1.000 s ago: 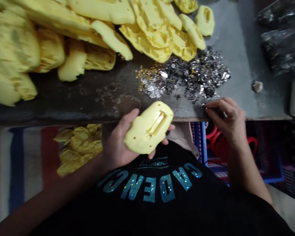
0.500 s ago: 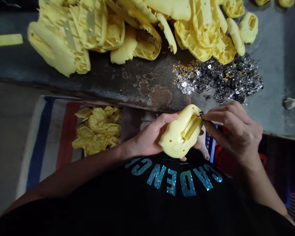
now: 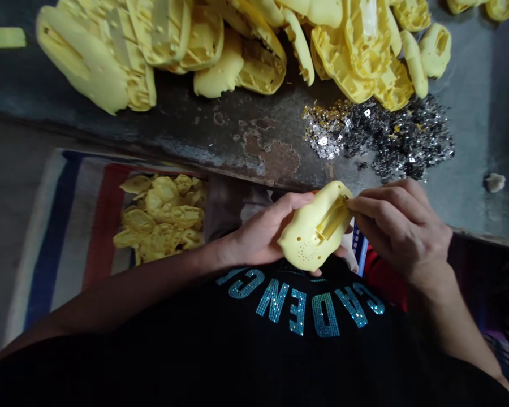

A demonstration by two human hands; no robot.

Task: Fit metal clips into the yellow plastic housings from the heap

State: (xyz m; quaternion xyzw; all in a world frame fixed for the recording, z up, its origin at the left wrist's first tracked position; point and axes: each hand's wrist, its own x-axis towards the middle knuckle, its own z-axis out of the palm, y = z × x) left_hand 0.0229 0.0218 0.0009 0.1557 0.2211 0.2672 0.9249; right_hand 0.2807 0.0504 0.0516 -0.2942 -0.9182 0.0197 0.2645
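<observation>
We see the right fingers (image 3: 362,207) pinched together on the upper end of the yellow plastic shell (image 3: 309,234), right at the slot; we can't tell if anything small sits between the tips. The left fingers (image 3: 297,202) curl round the shell's top edge, with the tips showing again under its lower side, so the shell is clamped in the left hand (image 3: 258,237). The right hand (image 3: 402,229) is just beside it, knuckles up.

The shell is held in front of the chest, just off the counter's (image 3: 254,155) front edge, its face up. It has a raised rectangular slot (image 3: 333,217) at one end and a cluster of small holes (image 3: 307,250) toward the other.

Farther out, our black T-shirt (image 3: 299,350) with teal sequin lettering sits right below the hands. On the rust-stained grey counter, a heap of silver and gold metal flakes (image 3: 377,138) lies just past the right hand, touching the big pile of yellow plastic shells (image 3: 237,56). A small pale lump (image 3: 495,182) sits off to the right. Left of the hands, loose yellow pieces (image 3: 159,217) lie on a striped red, white and blue cloth (image 3: 68,237) below the counter.
</observation>
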